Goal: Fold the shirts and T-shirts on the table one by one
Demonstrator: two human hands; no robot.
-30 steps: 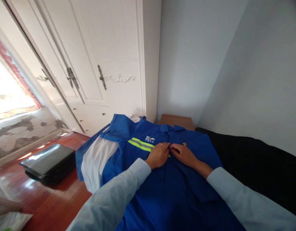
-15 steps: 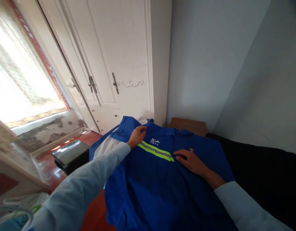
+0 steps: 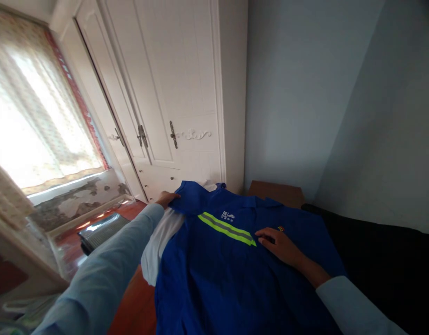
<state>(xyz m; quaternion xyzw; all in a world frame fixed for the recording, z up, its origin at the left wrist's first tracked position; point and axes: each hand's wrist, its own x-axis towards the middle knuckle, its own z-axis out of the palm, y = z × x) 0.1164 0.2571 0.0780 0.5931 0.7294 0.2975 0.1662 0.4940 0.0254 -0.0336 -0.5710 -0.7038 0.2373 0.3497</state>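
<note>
A blue work jacket (image 3: 221, 265) lies spread out in front of me, with a yellow-green and grey reflective stripe (image 3: 228, 228) and a white logo on its chest. My left hand (image 3: 167, 199) is closed on the edge of the jacket's sleeve at the upper left. My right hand (image 3: 279, 244) rests over the jacket front by the end of the stripe, fingers curled; whether cloth is pinched in them is hidden. White cloth (image 3: 161, 237) hangs out from beneath the jacket's left side.
A white wardrobe (image 3: 193, 83) stands beyond the jacket. Black fabric (image 3: 381, 260) lies to the right, and a brown wooden piece (image 3: 277, 191) stands by the wall. A dark box with a ribbed top (image 3: 104, 228) sits on the red floor at left, below a curtained window (image 3: 50, 116).
My left hand has moved left from the chest to the sleeve and taken hold of it, pulling it over. More white cloth shows beneath. My right hand stays by the stripe's end.
</note>
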